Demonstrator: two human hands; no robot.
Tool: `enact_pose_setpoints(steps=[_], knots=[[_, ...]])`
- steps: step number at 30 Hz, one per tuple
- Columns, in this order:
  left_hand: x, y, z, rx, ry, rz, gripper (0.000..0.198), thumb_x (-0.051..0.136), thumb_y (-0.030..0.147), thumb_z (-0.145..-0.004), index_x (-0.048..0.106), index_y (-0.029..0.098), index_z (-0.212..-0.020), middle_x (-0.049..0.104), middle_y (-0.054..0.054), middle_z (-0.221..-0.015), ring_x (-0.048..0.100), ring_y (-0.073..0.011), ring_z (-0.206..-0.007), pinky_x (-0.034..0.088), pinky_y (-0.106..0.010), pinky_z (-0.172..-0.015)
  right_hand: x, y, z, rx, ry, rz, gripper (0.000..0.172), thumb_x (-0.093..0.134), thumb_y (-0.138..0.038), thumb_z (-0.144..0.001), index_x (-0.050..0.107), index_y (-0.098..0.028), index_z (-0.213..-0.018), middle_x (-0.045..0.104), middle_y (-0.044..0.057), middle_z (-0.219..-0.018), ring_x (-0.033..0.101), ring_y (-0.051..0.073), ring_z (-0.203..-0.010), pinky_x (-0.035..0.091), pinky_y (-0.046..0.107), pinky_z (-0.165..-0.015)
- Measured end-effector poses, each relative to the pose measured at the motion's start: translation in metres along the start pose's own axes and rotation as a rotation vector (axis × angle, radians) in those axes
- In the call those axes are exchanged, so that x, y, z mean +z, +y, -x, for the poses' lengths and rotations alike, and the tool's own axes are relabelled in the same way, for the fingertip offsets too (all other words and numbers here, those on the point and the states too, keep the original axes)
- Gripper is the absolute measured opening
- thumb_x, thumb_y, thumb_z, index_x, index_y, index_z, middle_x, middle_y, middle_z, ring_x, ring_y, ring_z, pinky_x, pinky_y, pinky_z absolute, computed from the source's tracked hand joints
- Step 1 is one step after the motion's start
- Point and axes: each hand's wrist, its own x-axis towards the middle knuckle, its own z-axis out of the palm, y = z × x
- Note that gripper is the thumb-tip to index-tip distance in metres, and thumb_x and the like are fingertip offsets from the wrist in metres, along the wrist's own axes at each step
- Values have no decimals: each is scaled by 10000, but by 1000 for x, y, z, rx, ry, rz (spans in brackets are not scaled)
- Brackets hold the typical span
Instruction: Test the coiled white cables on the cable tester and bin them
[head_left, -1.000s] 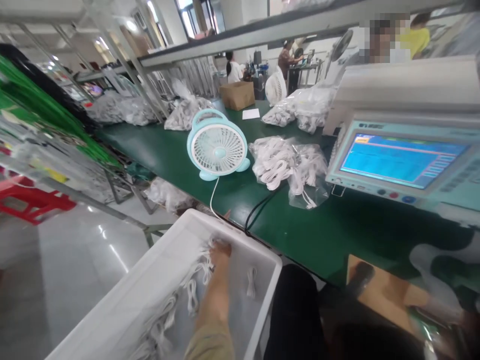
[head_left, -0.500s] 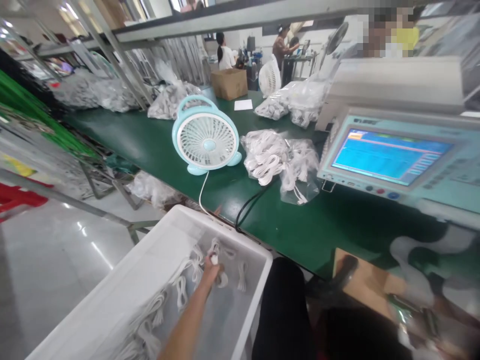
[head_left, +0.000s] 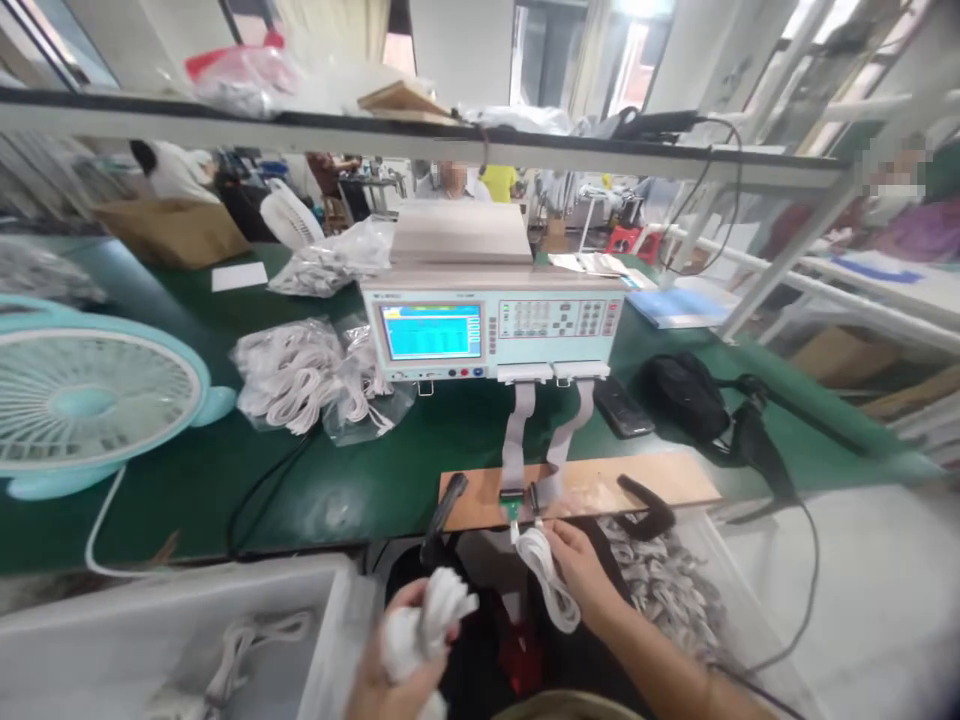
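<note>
Item: cable-testing station, all places given relative to the tester (head_left: 491,325) on the green surface (head_left: 352,480).

- Left hand (head_left: 401,655): in front of the tester and low, clenched round a bundle of coiled white cables (head_left: 435,615).
- Right hand (head_left: 581,570): just in front of the tester, grasping a single white cable (head_left: 551,585) whose end is held up at the connector jig (head_left: 525,500) on the wooden board (head_left: 585,485) (whether it is fully seated cannot be told).
- Handling note: the plug is best kept square to the socket and pressed straight in, with the loose coil hanging clear of the grey ribbon leads (head_left: 517,440).
- White bin (head_left: 330,640): in front and to the left, a few coiled cables lying inside.
- Clear bin (head_left: 705,560): in front and to the right, a heap of cables inside.
- Plastic bags of cables (head_left: 307,375): left of the tester.
- Desk fan (head_left: 82,400): farther left.
</note>
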Motion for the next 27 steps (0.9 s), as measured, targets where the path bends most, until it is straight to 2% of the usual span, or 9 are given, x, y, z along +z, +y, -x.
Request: enact_pose_setpoints(steps=[3, 6, 11, 14, 16, 19, 23, 25, 27], knots=[[52, -13, 12, 211, -218, -272, 538, 733, 291, -527, 567, 141, -1016, 615, -86, -936, 592, -202, -832, 465, -285, -779, 0, 2, 1, -32, -54, -42, 460, 662, -494, -652, 469, -80, -704, 427, 3, -588, 331, 58, -529, 244, 198, -518], [79, -10, 9, 343, -288, -364, 471, 660, 333, -651, 502, 109, -1034, 586, -96, -979, 561, -188, -893, 434, -286, -840, 1, 3, 1, -29, -61, -69, 476, 666, -506, -626, 435, -94, -677, 417, -1, -579, 328, 60, -524, 249, 203, -519], [90, -13, -7, 407, -299, -355, 534, 634, 304, -676, 430, 86, -1118, 551, -122, -1059, 540, -197, -957, 422, -304, -873, 1, 3, -2, -59, -51, -70, 461, 645, -491, -632, 392, -105, -639, 377, -9, -570, 294, 55, -529, 237, 203, -525], [90, -18, -2, 413, -252, -367, 522, 647, 313, -673, 443, 95, -1101, 548, -117, -1066, 533, -201, -972, 423, -301, -870, 4, 9, 1, -61, -60, -48, 444, 605, -499, -662, 398, -106, -668, 393, 3, -600, 308, 65, -550, 252, 206, -534], [91, -20, 11, 370, -204, -376, 511, 658, 331, -664, 459, 98, -1073, 556, -111, -1036, 537, -201, -947, 423, -304, -862, 3, 17, 9, -90, -79, -1, 417, 571, -481, -695, 383, -110, -661, 372, 3, -611, 302, 68, -569, 250, 203, -533], [96, -20, 38, 196, -238, -266, 533, 680, 334, -650, 450, 115, -1079, 574, -102, -999, 552, -201, -914, 426, -314, -852, -13, 24, 23, -86, -134, 105, 375, 532, -449, -726, 377, -115, -657, 349, 1, -609, 286, 71, -569, 237, 199, -519], [105, -16, 65, -213, -253, 122, 631, 699, 249, -593, 399, 185, -1144, 597, -81, -994, 590, -199, -864, 465, -291, -750, -77, 17, 35, -98, -141, 473, 311, 464, -403, -755, 425, -111, -655, 402, 24, -622, 344, 96, -590, 263, 219, -545], [107, -16, 67, -312, -213, 177, 664, 709, 213, -554, 403, 203, -1142, 603, -78, -991, 600, -194, -835, 471, -263, -691, -113, 10, 41, -176, 43, 977, 277, 399, -335, -807, 478, -107, -671, 474, 59, -670, 407, 135, -645, 295, 269, -616], [107, -20, 64, -326, -197, 167, 675, 722, 209, -542, 412, 208, -1142, 604, -79, -997, 600, -190, -836, 466, -245, -669, -132, 5, 49, -293, 256, 1307, 246, 407, -277, -807, 568, -93, -841, 521, 119, -847, 451, 200, -775, 321, 338, -718]])
